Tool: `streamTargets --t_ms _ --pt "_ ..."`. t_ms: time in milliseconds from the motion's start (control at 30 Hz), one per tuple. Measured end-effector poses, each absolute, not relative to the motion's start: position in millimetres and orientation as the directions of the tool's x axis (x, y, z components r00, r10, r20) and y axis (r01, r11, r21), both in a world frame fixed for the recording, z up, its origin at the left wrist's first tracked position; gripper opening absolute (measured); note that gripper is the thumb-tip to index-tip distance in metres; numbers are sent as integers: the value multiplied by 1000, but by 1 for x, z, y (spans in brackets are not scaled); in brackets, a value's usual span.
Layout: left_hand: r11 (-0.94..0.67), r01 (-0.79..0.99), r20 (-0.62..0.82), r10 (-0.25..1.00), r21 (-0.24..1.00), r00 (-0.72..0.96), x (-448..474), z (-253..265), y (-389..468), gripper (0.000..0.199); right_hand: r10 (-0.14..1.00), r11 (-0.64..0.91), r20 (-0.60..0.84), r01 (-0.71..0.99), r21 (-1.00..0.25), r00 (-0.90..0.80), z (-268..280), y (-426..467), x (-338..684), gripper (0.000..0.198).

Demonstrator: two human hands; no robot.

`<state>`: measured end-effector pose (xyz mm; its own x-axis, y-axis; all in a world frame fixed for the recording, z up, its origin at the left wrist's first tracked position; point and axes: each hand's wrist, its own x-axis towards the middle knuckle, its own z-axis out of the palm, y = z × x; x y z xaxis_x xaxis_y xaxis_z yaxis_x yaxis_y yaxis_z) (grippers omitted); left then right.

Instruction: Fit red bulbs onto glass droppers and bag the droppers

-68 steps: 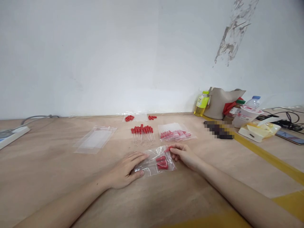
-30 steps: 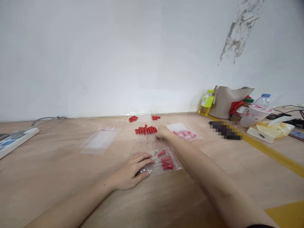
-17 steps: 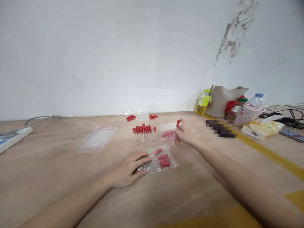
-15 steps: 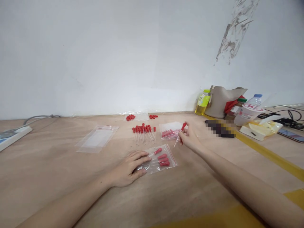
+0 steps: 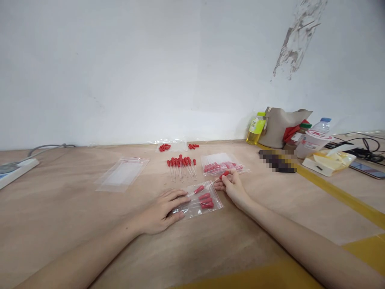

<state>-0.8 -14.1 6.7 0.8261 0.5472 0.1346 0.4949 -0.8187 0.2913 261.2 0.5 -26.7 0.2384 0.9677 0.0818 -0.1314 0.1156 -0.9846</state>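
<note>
My left hand [image 5: 168,209] lies with fingers spread on the closed end of a clear zip bag [image 5: 192,212], pressing it to the table. Several droppers with red rubber bulbs [image 5: 205,196] are inside that bag. A single dropper [image 5: 224,175] is pinched by its red bulb in my right hand [image 5: 233,186], its glass tube pointing left at the bag's mouth. Whether the tip is inside the bag I cannot tell. Behind the bag lies a fanned pile of droppers [image 5: 181,162]. Filled zip bags [image 5: 221,160] rest just beyond my right hand.
Flat clear bags [image 5: 122,174] lie to the left. Loose red bulbs [image 5: 194,145] and a bag of bulbs [image 5: 164,147] are near the wall. At right stand a yellow drink bottle [image 5: 255,129], a grey bag [image 5: 275,128], a cup [image 5: 313,144], tissues [image 5: 327,161] and a phone [image 5: 368,169].
My right hand has moved left and toward me, bringing the dropper from over the filled bags to the open bag's mouth. The dropper has tilted flatter. My left hand stays on the bag.
</note>
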Motion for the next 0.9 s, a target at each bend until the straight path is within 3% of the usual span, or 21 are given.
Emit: streamTargets --t_ms 200,333,467,767,900 --pt "-819 491 148 547 296 824 -1 7 -14 41 998 57 58 44 -997 26 -27 -6 272 23" --pt "-819 486 145 544 304 826 0 8 -16 41 989 133 112 248 -959 -100 -22 -8 279 26" --pt "-806 498 159 563 320 811 -1 8 -17 48 971 241 216 379 -893 -107 -20 -6 276 23" --pt "-808 499 159 563 314 811 -1 7 -16 48 975 222 206 445 -868 -84 -16 -6 268 15" --pt "-801 515 147 574 305 806 -1 7 -16 49 959 257 205 293 -921 -198 -15 -11 263 23"
